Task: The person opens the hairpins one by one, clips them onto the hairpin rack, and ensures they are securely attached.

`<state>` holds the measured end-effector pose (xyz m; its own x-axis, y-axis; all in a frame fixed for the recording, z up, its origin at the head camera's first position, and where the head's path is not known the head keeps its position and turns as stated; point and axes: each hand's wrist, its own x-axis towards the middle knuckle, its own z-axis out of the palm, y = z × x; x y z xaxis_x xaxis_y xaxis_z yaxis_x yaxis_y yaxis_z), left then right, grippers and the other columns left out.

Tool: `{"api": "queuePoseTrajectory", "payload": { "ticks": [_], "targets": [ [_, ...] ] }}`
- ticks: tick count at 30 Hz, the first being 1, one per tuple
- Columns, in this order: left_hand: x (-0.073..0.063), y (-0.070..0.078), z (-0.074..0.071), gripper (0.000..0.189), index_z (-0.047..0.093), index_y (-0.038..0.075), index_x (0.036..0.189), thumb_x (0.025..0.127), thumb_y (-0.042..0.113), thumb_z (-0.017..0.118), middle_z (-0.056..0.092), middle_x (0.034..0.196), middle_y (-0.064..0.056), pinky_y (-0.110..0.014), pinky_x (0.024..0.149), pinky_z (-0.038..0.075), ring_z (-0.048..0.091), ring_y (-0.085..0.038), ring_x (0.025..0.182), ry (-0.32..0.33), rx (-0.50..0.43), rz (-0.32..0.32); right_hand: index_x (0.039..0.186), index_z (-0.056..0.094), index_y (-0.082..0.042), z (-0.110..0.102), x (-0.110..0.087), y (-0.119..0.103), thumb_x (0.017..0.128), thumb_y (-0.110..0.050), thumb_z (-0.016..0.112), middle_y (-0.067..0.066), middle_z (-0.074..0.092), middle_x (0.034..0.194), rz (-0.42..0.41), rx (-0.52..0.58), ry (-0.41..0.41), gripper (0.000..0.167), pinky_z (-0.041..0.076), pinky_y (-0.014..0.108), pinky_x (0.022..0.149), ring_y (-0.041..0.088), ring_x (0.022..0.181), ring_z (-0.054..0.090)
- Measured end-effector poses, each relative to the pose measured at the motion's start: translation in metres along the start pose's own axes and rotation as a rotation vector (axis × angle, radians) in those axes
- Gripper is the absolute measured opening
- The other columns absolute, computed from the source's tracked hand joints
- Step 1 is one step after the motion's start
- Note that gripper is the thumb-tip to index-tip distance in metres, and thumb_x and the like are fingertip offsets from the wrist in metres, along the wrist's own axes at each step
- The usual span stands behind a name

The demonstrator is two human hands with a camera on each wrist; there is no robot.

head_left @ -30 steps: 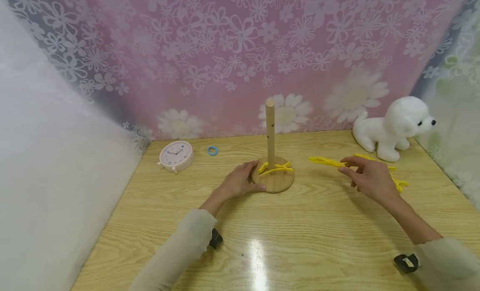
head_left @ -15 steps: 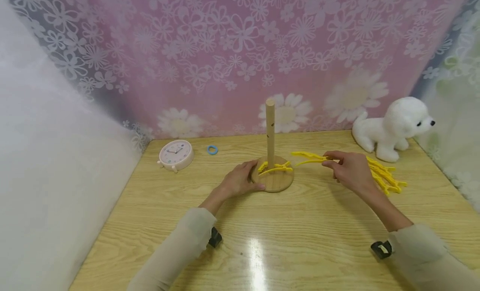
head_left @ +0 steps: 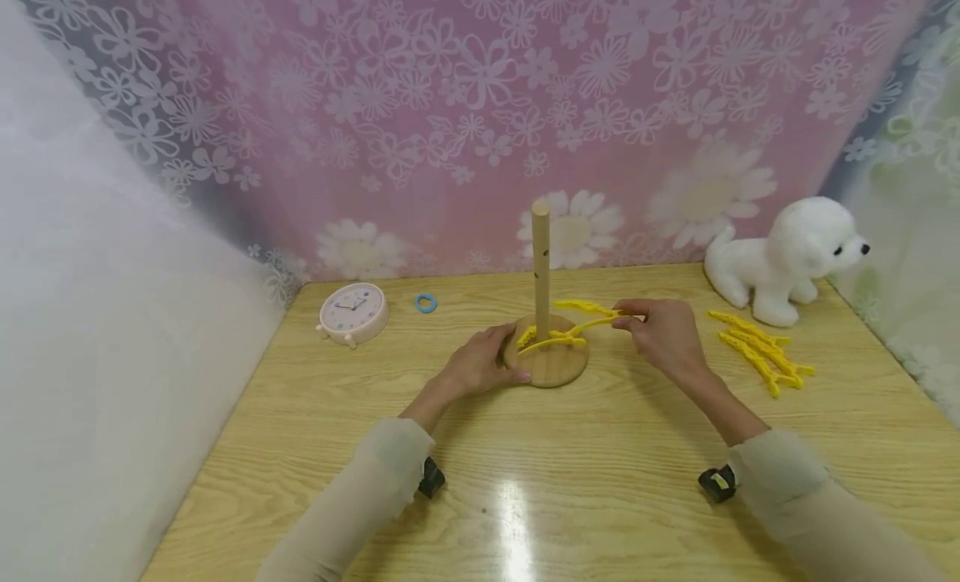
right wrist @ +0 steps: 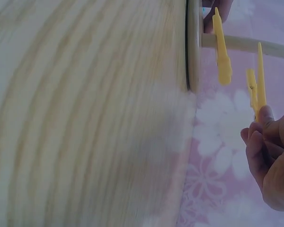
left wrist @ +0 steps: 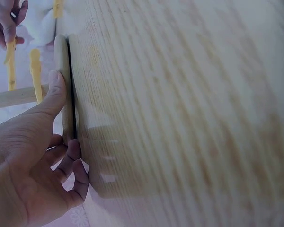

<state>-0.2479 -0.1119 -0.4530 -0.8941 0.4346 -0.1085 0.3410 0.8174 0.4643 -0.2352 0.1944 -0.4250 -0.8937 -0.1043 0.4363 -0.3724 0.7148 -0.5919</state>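
In the head view my left hand (head_left: 476,365) holds the left rim of a wooden stand's round base (head_left: 551,372), thumb on top; the left wrist view shows the fingers at its edge. An upright rod (head_left: 541,265) rises from the base. Low on the rod, a yellow alligator hair clip (head_left: 567,340) sits with its arms either side of it. Right of the rod, my right hand (head_left: 667,336) pinches the tail of another yellow hair clip (right wrist: 261,80). That clip's arms are spread and point toward the rod, above the first clip.
Several yellow clips (head_left: 765,348) lie in a pile on the right of the wooden table (head_left: 480,449). Behind them sits a white toy dog (head_left: 780,261). At the back left are a pink alarm clock (head_left: 352,311) and a blue ring (head_left: 426,303). A flowered curtain (head_left: 450,132) hangs behind.
My right hand has carried its clip leftward from the pile to beside the rod, and the clip's arms have spread apart. My left hand stays on the base.
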Motion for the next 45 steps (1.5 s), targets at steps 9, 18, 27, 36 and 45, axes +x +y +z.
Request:
{"api": "queuePoseTrajectory", "payload": {
  "ticks": [9, 18, 27, 36, 45],
  "targets": [
    [0.002, -0.002, 0.002, 0.095, 0.030, 0.016, 0.165, 0.092, 0.057, 0.074, 0.038, 0.166, -0.007, -0.052, 0.115, 0.041, 0.038, -0.030, 0.150, 0.002, 0.019, 0.005, 0.104, 0.081, 0.004, 0.016, 0.004, -0.011, 0.090, -0.006, 0.080, 0.021, 0.078, 0.091, -0.027, 0.009, 0.007, 0.017, 0.019, 0.022, 0.041, 0.001, 0.037, 0.021],
    [0.001, 0.000, 0.001, 0.095, 0.029, 0.016, 0.165, 0.092, 0.057, 0.074, 0.036, 0.167, -0.007, -0.053, 0.116, 0.039, 0.036, -0.030, 0.151, -0.003, 0.013, -0.001, 0.099, 0.081, 0.004, 0.030, 0.011, -0.011, 0.087, -0.006, 0.083, 0.020, 0.078, 0.086, -0.079, -0.010, 0.018, 0.016, 0.029, 0.024, 0.046, 0.008, 0.044, 0.032],
    [0.001, -0.001, 0.001, 0.095, 0.030, 0.017, 0.165, 0.092, 0.057, 0.075, 0.037, 0.166, -0.007, -0.052, 0.117, 0.039, 0.037, -0.030, 0.151, 0.000, 0.008, 0.001, 0.103, 0.082, 0.003, 0.040, 0.013, -0.018, 0.089, -0.008, 0.082, 0.020, 0.078, 0.092, -0.029, 0.011, -0.043, 0.018, 0.035, 0.026, 0.044, 0.013, 0.044, 0.047],
    [0.002, -0.002, 0.003, 0.094, 0.030, 0.017, 0.165, 0.092, 0.058, 0.074, 0.039, 0.165, -0.007, -0.052, 0.115, 0.041, 0.039, -0.030, 0.149, 0.000, 0.011, -0.001, 0.102, 0.082, 0.003, 0.046, 0.012, -0.021, 0.086, -0.008, 0.084, 0.018, 0.079, 0.092, -0.065, 0.006, -0.037, 0.019, 0.055, 0.035, 0.053, 0.027, 0.066, 0.075],
    [0.001, -0.002, 0.002, 0.095, 0.029, 0.017, 0.165, 0.092, 0.058, 0.074, 0.038, 0.166, -0.007, -0.053, 0.116, 0.040, 0.038, -0.030, 0.150, 0.002, 0.013, 0.001, 0.102, 0.082, 0.003, 0.047, 0.013, -0.024, 0.085, -0.009, 0.085, 0.018, 0.079, 0.092, -0.079, -0.003, -0.039, 0.020, 0.048, 0.029, 0.047, 0.023, 0.058, 0.072]
  ]
}}
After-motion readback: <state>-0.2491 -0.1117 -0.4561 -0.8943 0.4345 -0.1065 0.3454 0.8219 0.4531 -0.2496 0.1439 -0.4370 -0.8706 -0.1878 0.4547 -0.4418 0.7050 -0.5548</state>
